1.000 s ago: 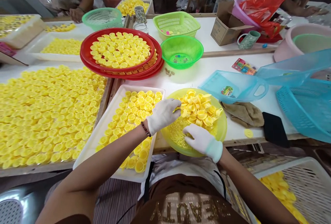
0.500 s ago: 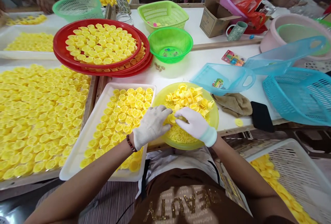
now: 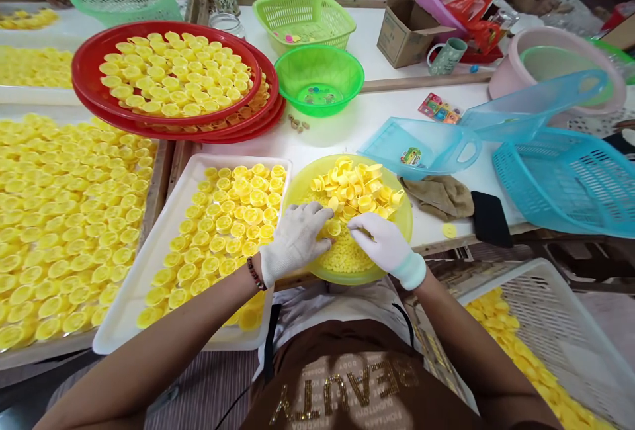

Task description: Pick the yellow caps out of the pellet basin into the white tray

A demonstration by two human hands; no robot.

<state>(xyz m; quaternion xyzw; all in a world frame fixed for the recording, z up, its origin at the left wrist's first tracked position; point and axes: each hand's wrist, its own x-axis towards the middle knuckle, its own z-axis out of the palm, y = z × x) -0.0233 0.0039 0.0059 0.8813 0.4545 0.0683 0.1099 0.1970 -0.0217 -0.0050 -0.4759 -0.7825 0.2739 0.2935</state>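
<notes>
My gloved left hand [image 3: 303, 235] is over the left side of a yellow basin [image 3: 404, 235], its thumb and fingers around a small round yellow plastic cup [image 3: 334, 227]. Just to the right, my gloved right hand [image 3: 380, 243] has its thumb and fingertips pinched together above the small yellow pellets [image 3: 342, 258]; what they hold, if anything, is too small to make out. A heap of loose yellow plastic cups [image 3: 364, 182] lies at the back of the basin. To the left, a white tray [image 3: 112, 324] holds rows of similar yellow cups [image 3: 218, 243].
Stacked red trays [image 3: 82, 79] of cups stand at the back left. A green bowl [image 3: 320, 79] is behind the basin. Blue scoops [image 3: 421, 145], a brown cloth [image 3: 436, 197], a black phone-like slab [image 3: 491, 218] and a blue basket [image 3: 560, 185] lie right. Other people sit across the table.
My right hand has drawn back slightly to the right, widening the gap between my hands. The left hand stays by the basin's left side. The whole view has shifted a little.
</notes>
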